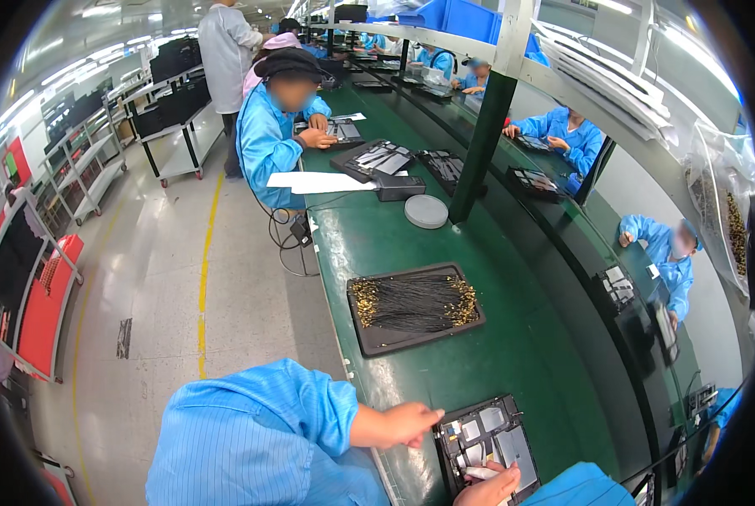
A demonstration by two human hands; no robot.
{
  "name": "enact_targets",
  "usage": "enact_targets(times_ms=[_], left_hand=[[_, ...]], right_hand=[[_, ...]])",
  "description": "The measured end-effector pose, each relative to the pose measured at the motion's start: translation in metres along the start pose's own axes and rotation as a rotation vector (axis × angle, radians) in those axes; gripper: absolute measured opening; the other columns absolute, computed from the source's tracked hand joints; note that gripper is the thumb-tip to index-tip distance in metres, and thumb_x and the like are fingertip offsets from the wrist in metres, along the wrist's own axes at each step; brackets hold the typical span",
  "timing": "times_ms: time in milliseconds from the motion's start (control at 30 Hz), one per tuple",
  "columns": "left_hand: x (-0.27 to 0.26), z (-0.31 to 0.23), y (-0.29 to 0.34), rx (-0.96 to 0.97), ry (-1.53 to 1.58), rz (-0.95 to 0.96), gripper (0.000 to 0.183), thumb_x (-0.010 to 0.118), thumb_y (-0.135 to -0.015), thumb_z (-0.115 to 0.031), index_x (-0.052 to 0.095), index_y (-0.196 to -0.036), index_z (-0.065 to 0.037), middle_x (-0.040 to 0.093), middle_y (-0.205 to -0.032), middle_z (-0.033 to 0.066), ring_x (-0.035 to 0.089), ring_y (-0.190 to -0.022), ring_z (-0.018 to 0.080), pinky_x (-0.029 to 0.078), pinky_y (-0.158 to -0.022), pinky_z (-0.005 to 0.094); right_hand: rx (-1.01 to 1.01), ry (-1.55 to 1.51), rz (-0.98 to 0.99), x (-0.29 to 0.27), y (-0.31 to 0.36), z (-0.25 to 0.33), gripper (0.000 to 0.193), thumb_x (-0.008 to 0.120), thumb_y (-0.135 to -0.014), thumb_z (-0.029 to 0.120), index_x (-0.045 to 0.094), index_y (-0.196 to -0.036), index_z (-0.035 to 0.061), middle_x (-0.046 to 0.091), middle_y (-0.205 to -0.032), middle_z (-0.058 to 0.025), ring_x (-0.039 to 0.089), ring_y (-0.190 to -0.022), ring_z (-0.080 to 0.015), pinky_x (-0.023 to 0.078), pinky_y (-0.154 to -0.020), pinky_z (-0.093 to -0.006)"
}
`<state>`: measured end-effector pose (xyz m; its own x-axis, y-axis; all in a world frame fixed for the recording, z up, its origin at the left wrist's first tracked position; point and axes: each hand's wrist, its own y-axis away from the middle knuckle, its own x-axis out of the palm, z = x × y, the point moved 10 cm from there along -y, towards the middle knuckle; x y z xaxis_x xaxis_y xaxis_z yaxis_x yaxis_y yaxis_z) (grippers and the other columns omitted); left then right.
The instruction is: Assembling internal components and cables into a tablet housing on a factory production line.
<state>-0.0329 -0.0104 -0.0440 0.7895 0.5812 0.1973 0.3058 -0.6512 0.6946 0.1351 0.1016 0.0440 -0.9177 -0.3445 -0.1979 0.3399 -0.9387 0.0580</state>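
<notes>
A black tray (442,451) with flat electronic parts lies on the green bench at the bottom, partly cut off by the frame's lower edge. Among its parts are silver-grey plates (491,419) and a dark grey panel (515,451). My left hand (405,424) is at the tray's upper left corner, fingers curled in and fingertips pressed together; anything between them is too small to see. Over the lower part of the tray, my right hand (494,485) has its fingers closed around a small white object (480,473), whose kind I cannot make out.
Ahead, a dark tray (377,347) holds many thin black cables (413,302) with gold ends. Beyond it are a round grey lid (426,212), a green post (484,143) and a co-worker (268,139) at the bench. A dark conveyor (563,295) runs along the right.
</notes>
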Motion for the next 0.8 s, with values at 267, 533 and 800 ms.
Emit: enact_targets(times_ms=[267,533,800], left_hand=[[-0.003,-0.017,-0.015,0.054,-0.013,-0.004,0.031,0.049,-0.083,-0.032,0.051,-0.091,-0.002,0.046,-0.066,0.0023,0.046,-0.056,0.0119,0.044,-0.05,0.0254],[-0.012,-0.046,0.001,0.466,-0.473,-0.222,0.033,0.044,-0.082,-0.021,0.051,-0.107,-0.001,0.051,-0.069,0.0057,0.049,-0.064,0.0115,0.044,-0.057,0.0266],[0.011,0.018,0.04,-0.091,-0.383,0.274,0.036,0.047,-0.083,-0.023,0.048,-0.113,-0.002,0.054,-0.081,0.0043,0.052,-0.069,0.0094,0.044,-0.058,0.0227]], right_hand=[[0.039,-0.018,-0.015,0.0,0.0,-0.008,0.047,0.026,-0.09,0.036,0.051,-0.081,-0.0027,0.059,-0.079,-0.014,0.05,-0.055,-0.0155,0.04,-0.051,-0.0234],[0.101,-0.088,0.018,0.0,0.003,-0.016,0.045,0.028,-0.09,0.036,0.05,-0.082,-0.0019,0.059,-0.076,-0.0129,0.05,-0.058,-0.0144,0.04,-0.054,-0.0231],[0.13,-0.34,-0.132,-0.002,0.002,-0.043,0.046,0.03,-0.09,0.039,0.029,-0.118,0.0022,0.054,-0.084,-0.012,0.055,-0.066,-0.0192,0.047,-0.051,-0.0274]])
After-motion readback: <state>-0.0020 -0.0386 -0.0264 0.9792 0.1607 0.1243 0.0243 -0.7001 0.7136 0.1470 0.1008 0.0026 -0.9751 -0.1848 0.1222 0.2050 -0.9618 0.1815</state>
